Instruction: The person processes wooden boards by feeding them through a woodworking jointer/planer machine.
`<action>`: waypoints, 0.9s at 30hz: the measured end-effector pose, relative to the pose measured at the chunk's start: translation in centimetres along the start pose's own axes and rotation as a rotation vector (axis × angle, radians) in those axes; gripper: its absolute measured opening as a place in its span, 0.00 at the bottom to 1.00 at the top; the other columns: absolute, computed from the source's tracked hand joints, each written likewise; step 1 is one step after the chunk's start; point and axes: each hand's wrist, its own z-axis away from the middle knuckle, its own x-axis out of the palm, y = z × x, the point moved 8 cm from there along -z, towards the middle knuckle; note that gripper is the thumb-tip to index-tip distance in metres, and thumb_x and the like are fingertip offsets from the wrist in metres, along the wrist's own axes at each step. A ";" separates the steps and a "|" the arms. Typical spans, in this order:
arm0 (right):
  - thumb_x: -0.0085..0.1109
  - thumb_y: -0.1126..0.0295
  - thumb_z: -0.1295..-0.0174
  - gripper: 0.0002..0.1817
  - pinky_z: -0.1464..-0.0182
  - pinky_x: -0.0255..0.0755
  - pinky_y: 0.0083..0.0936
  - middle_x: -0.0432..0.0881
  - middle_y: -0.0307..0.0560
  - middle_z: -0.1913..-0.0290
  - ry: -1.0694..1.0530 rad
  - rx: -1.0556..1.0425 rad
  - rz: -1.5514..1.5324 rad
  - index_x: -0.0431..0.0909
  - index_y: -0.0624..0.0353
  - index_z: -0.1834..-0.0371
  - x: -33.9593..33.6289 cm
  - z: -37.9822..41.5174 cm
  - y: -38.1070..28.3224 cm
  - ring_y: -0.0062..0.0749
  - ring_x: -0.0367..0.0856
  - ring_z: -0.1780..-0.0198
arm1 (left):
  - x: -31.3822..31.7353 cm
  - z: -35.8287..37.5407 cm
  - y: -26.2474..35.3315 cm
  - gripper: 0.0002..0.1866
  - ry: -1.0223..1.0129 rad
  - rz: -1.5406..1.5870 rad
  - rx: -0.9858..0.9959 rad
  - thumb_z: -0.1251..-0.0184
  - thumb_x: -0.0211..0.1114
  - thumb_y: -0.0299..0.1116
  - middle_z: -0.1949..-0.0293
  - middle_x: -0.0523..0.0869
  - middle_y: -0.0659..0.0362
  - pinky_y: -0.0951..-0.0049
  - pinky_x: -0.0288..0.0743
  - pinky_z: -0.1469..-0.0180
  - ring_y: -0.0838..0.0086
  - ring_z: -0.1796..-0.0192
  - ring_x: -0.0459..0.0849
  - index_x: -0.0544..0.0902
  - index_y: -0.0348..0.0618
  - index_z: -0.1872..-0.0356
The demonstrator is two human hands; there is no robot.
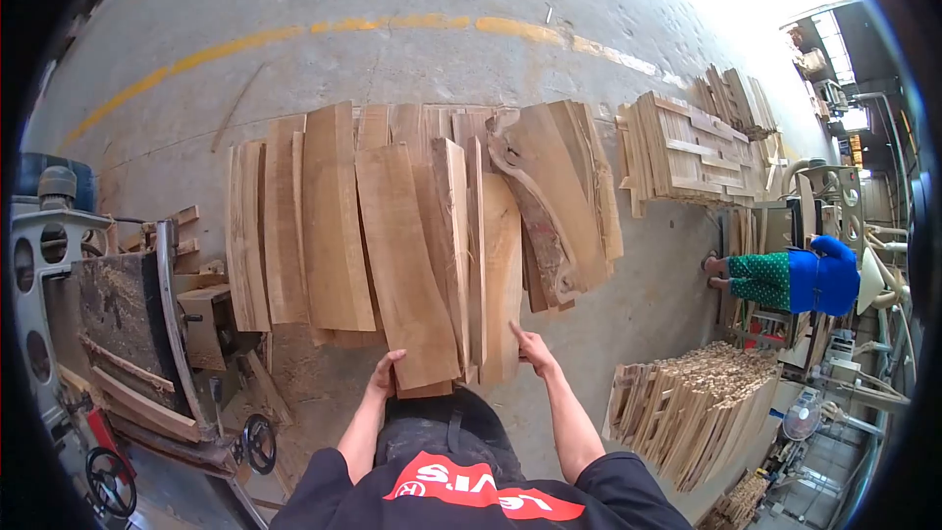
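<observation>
Several rough wooden boards lie side by side in front of me, their long sides pointing away. My left hand is closed on the near left corner of a wide brown board, thumb on top and the other fingers mostly hidden. At the near right edge of a paler board, my right hand grips with one finger stretched along the side; its other fingers are partly hidden. Between these two boards, narrow boards stand on edge. To the right lies a curved, bark-edged board.
Machinery with a handwheel stands at left. More stacked boards lie at upper right, and a pile of wooden strips sits at lower right. A person in blue stands by machines at right. A yellow line crosses the concrete floor.
</observation>
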 end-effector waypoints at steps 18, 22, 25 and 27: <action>0.79 0.58 0.37 0.46 0.28 0.75 0.53 0.78 0.52 0.27 -0.852 -0.159 -0.279 0.64 0.59 0.19 1.7 2.5 0.2 0.45 0.80 0.28 | 11.8 4.8 -3.8 0.35 0.253 -0.435 0.400 0.35 0.82 0.42 0.40 0.89 0.50 0.63 0.82 0.34 0.64 0.38 0.88 0.81 0.31 0.33; 0.78 0.62 0.36 0.45 0.31 0.78 0.43 0.77 0.52 0.27 -0.872 -0.436 -0.115 0.63 0.60 0.19 2.6 6.0 0.7 0.42 0.80 0.29 | 12.9 7.3 -6.1 0.35 0.248 -0.501 0.496 0.37 0.83 0.40 0.39 0.89 0.48 0.65 0.83 0.36 0.65 0.40 0.89 0.82 0.29 0.34; 0.80 0.62 0.37 0.39 0.36 0.82 0.39 0.83 0.51 0.34 -0.691 -0.302 -0.165 0.72 0.65 0.25 2.5 7.5 3.1 0.39 0.85 0.36 | 13.1 8.7 -8.6 0.35 0.243 -0.499 0.447 0.38 0.84 0.38 0.38 0.88 0.49 0.65 0.82 0.35 0.66 0.37 0.88 0.82 0.30 0.34; 0.84 0.58 0.41 0.37 0.37 0.80 0.37 0.87 0.48 0.40 -0.627 -0.265 -0.197 0.80 0.66 0.34 3.2 8.6 3.1 0.36 0.86 0.40 | 12.4 8.7 -9.5 0.36 0.261 -0.495 0.458 0.39 0.84 0.38 0.38 0.88 0.48 0.65 0.83 0.36 0.66 0.38 0.88 0.81 0.30 0.33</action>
